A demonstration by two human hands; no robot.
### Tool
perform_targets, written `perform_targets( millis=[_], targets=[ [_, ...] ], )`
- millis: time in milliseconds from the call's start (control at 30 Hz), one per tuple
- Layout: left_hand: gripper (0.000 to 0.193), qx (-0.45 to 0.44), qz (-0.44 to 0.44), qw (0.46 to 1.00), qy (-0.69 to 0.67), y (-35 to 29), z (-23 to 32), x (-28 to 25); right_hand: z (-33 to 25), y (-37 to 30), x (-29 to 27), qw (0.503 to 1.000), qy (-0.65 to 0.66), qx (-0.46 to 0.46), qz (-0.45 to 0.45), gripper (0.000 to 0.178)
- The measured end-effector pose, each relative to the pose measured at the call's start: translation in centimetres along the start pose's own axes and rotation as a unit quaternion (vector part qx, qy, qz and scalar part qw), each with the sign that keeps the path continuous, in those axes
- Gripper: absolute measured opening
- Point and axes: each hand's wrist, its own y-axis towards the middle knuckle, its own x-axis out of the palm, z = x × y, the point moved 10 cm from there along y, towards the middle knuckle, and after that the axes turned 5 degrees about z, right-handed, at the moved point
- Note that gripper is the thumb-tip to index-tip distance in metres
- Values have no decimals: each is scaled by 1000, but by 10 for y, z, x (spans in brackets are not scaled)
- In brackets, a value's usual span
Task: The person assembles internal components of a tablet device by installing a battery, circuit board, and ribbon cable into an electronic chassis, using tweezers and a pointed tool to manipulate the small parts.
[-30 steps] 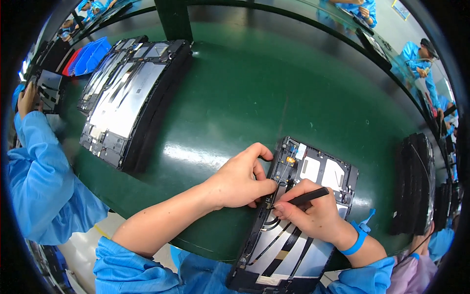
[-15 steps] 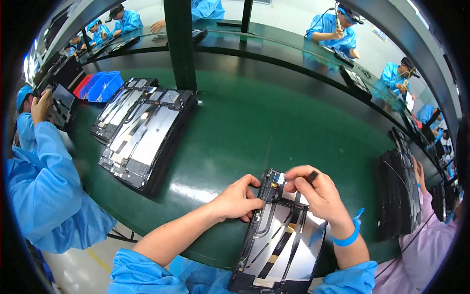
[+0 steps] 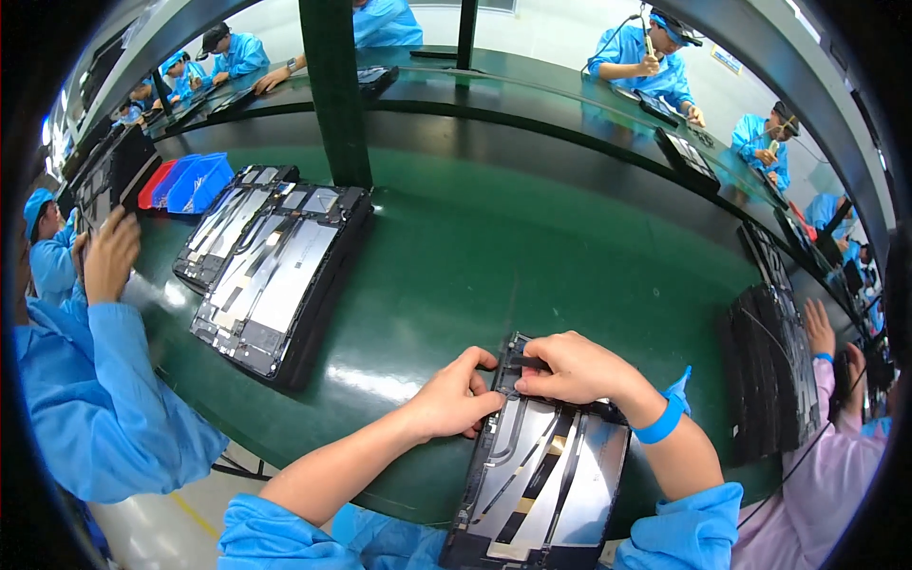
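In front of me lies an opened tablet-like device (image 3: 597, 480), its silver panels, dark strips and flat cables exposed, one end towards my body. My left hand (image 3: 450, 399) grips its left edge near the far end, thumb on top and fingers bent at the side. My right hand (image 3: 581, 369) reaches over that far end, fingers pinched on a small black flat stick (image 3: 528, 362). The stick is low over the parts beside my left fingers; whether its tip touches them is hidden. A blue band circles my right wrist.
At the left, opened devices (image 3: 275, 294) lie stacked beside blue and red bins (image 3: 198, 182). A dark post (image 3: 334, 114) rises behind them. Dark devices (image 3: 768, 370) stand piled at the right. Co-workers sit on both sides and across the green table (image 3: 456, 247).
My right hand has moved left and down onto the device's far end, carrying the black stick. My left hand stays at the edge. The left co-worker's hand has shifted.
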Motion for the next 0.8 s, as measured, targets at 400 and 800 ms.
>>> perform_targets(
  millis=[400,800],
  targets=[
    [25,359,157,812,433,-54,54,22,11,-2,-1,996,37,77,20,25],
    [27,365,109,789,482,-51,56,29,1,-7,-17,989,135,5,58,21]
  ],
)
